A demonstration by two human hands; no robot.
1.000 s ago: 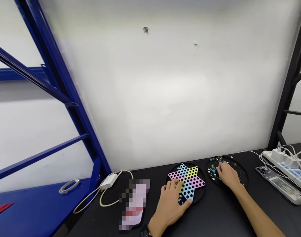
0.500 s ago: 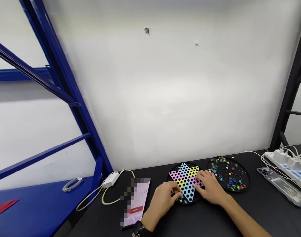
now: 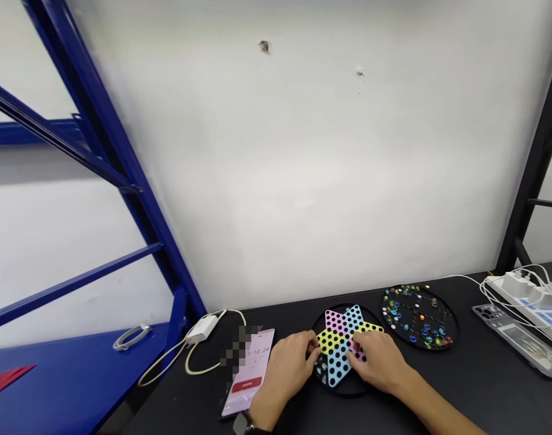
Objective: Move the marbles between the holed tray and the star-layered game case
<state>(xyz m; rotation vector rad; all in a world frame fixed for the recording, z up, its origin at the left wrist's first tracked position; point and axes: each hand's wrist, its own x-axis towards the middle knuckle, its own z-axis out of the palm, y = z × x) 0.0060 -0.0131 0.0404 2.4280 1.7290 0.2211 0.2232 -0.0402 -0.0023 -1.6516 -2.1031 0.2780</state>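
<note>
A round black board with a star in pink, yellow and blue, full of holes, [image 3: 343, 338] lies on the black table near the front edge. My left hand [image 3: 287, 368] grips its left rim with curled fingers. My right hand [image 3: 379, 361] rests on the star's right side, fingers bent onto it. To the right lies a round black tray [image 3: 419, 316] holding several coloured marbles.
A phone with a lit screen [image 3: 251, 376] lies left of my left hand, beside a white charger with a coiled cable [image 3: 202, 331]. A power strip with plugs [image 3: 527, 297] and a clear phone case [image 3: 514, 338] sit at the right. Blue shelving [image 3: 98, 157] stands at the left.
My right hand left the marble tray and came onto the star board. The board has turned and slid slightly toward me between both hands.
</note>
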